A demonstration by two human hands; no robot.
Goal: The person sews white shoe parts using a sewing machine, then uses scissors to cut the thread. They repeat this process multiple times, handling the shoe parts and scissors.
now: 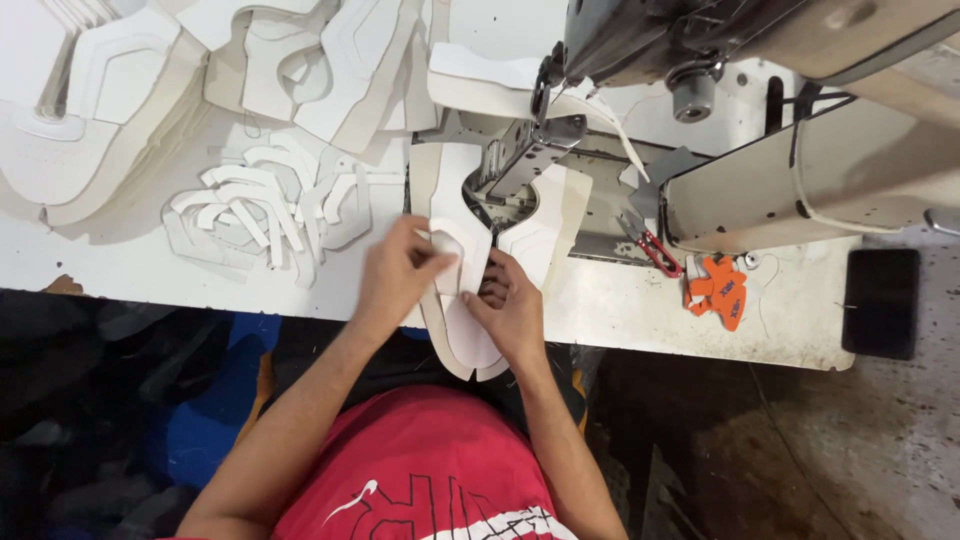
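White piece: a long curved white cut piece [462, 300] with a cream edge, lying over the near edge of the tabletop [620, 310], just in front of the sewing machine [720, 60].
Left hand: the left hand [400, 272] has its grip closed on the piece's left edge, thumb and fingertips pinching it near the upper end.
Right hand: the right hand [512, 308] has its grip curled narrow on the piece's right edge, fingers bent against it.
Second piece: a similar white shaped piece [545, 225] lies just right of the hands, on the machine bed.
Strips: a loose heap of narrow white cut strips [265, 210] sits left of the hands.
Stacks: tall stacks of white cut panels [110, 90] fill the far left of the tabletop.
Snips: red-handled thread snips [650, 245] lie to the right, near the machine.
Orange shape: a flat orange piece [720, 290] lies just right of the snips.
Dark block: a black rectangular object [880, 300] sits at the far right edge.
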